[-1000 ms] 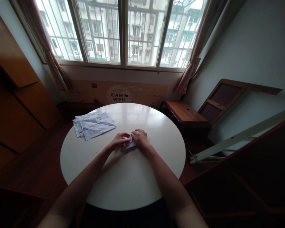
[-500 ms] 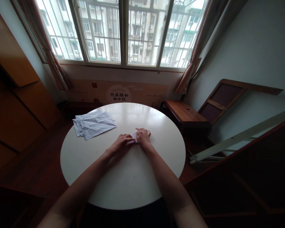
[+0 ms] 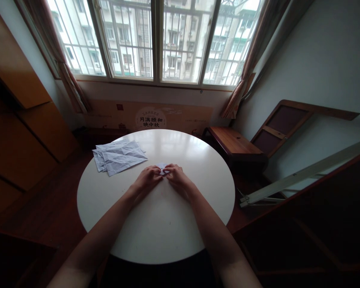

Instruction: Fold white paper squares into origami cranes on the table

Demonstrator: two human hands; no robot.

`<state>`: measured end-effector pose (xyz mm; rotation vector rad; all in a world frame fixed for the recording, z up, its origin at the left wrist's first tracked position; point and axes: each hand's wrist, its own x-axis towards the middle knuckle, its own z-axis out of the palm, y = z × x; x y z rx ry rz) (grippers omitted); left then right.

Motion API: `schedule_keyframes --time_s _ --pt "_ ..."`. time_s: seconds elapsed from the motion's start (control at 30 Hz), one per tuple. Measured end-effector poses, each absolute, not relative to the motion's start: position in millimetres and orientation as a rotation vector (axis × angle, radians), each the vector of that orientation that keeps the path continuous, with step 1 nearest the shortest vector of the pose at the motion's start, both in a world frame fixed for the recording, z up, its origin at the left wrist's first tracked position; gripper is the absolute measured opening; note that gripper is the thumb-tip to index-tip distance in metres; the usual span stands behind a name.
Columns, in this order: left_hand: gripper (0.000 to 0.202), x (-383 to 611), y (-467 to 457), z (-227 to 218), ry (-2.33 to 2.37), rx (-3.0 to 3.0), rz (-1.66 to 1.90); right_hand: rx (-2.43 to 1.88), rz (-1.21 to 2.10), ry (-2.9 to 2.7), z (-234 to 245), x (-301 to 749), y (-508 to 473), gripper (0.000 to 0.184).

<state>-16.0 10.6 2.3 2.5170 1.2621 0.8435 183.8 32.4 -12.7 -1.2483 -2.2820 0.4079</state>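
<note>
Both my hands meet at the middle of the round white table [image 3: 156, 224]. My left hand [image 3: 146, 179] and my right hand [image 3: 174, 175] pinch a small folded piece of pale paper [image 3: 161, 167] between their fingertips. Most of the paper is hidden by my fingers; only a small corner shows above them. A loose stack of several creased pale sheets [image 3: 118, 157] lies on the table to the far left, well apart from my hands.
A barred window [image 3: 156, 40] with curtains fills the far wall. A printed cardboard panel [image 3: 150, 118] leans below it. A wooden bench [image 3: 234, 146] and a leaning wooden frame [image 3: 283, 124] stand at the right. Wooden cabinets [image 3: 21, 132] line the left.
My right hand has drawn left from lying flat on the paper. Both hands have closed into a fingertip pinch on it, and the paper now shows above my fingers.
</note>
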Motion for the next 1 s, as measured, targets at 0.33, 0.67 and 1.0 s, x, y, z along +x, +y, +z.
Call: schedule_keyframes --time_s 0.33,0.67,1.0 --pt "0.019 -15.8 13.7 -6.1 1.281 2.444 0.895 -1.302 0.407 -2.269 -6.8 182.3 31.6 0.017" --pt "0.027 -15.0 18.5 -13.1 1.457 2.390 0.946 -1.337 0.381 -2.254 -8.4 182.1 34.3 0.016" --pt "0.021 -11.0 15.2 -11.1 1.385 2.547 0.895 -1.444 0.316 -2.159 -7.3 177.3 30.2 0.022"
